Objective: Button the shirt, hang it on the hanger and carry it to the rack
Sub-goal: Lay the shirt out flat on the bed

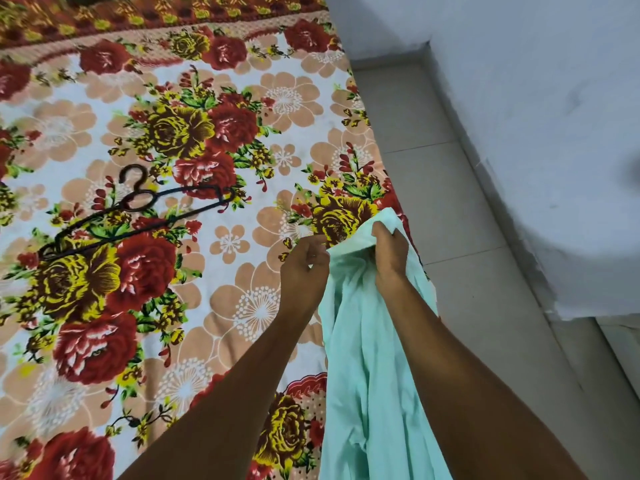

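The mint-green shirt (367,358) hangs in long loose folds, its top edge bunched and lifted above the bed's right edge, the rest of the cloth falling toward the lower frame. The dark hanger (135,211) lies flat on the bed's floral sheet, well to the shirt's left, hook pointing away, nothing on it.

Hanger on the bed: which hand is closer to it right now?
Left. The left hand pinches the shirt edge, apart from the hanger lying further left. The right hand grips the shirt on the far side.
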